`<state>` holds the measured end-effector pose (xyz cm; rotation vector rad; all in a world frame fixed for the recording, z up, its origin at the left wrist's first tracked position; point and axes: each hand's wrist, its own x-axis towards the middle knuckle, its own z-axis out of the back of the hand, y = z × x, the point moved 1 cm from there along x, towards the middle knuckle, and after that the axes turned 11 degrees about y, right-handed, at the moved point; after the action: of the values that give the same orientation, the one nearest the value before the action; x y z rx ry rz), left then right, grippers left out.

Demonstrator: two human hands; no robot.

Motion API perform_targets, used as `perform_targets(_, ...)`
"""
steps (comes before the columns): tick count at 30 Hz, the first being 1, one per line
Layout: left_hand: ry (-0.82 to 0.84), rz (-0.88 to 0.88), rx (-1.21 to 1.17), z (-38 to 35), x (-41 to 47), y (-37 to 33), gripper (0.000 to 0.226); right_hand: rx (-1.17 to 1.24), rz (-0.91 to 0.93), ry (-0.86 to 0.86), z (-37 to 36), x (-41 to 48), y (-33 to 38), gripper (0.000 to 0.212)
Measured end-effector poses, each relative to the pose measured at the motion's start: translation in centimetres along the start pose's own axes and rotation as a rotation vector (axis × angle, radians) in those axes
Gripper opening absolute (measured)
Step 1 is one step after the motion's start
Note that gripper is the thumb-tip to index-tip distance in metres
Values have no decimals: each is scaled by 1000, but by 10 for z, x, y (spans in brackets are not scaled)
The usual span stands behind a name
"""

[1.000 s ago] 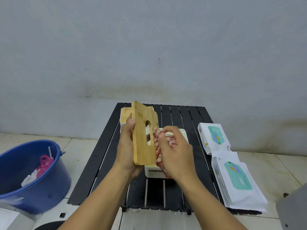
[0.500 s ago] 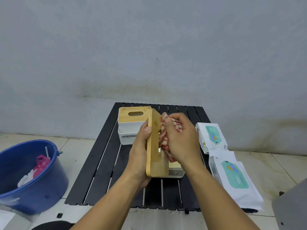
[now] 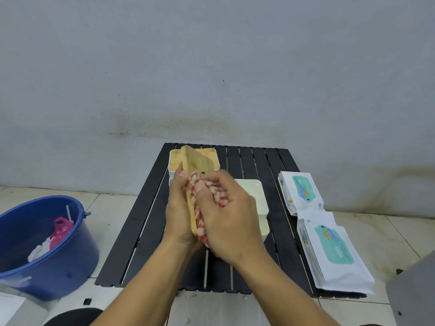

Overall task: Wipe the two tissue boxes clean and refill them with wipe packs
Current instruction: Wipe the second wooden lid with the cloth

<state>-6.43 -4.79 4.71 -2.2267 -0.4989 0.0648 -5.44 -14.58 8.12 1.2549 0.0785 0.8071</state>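
Frame centre: our left hand (image 3: 180, 208) grips the flat bamboo lid (image 3: 193, 171) on edge; right hand (image 3: 229, 220) clamps the red-and-white checked cloth (image 3: 200, 203) vs it, w/ the open white plastic box (image 3: 255, 203) just behind.

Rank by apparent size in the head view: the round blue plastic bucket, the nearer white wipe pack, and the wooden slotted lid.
1. Round blue plastic bucket, though nearer the camera.
2. Nearer white wipe pack.
3. Wooden slotted lid, partly hidden by hands, so unsure.

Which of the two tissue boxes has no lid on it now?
The near box, behind the right hand, is open. The far box has its wooden lid on. The left hand holds the removed lid.
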Motion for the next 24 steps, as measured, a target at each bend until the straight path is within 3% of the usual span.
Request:
perform_targets(4,19,-17,-67,6,-2,-14,44,-65,-90,22,-3,-2,-20,6)
perform_targets(9,26,34,-119,1,-5,-10,39,-59,-315,-112,23,8,-52,13)
perform_targets(14,18,78,-153,5,3,-11,45,641,-477,-3,43,14,-52,24)
perform_targets(17,-48,7,45,12,11,-20,33,897,-463,-29,55,17,-53,29)
perform_targets(19,-138,-31,380,15,12,-22,34,1060,-402,-47,60,19,-50,38)
perform_targets(21,-167,-33,679,12,12,-13,40,1074,-333,-45,57,19,-42,35)
perform_targets(22,-135,-16,696,7,9,-8,41,1007,-304,-45,51,18,-35,32)
perform_targets(24,-40,51,528,-10,-1,1,65,800,-257,-65,37,15,-23,26)
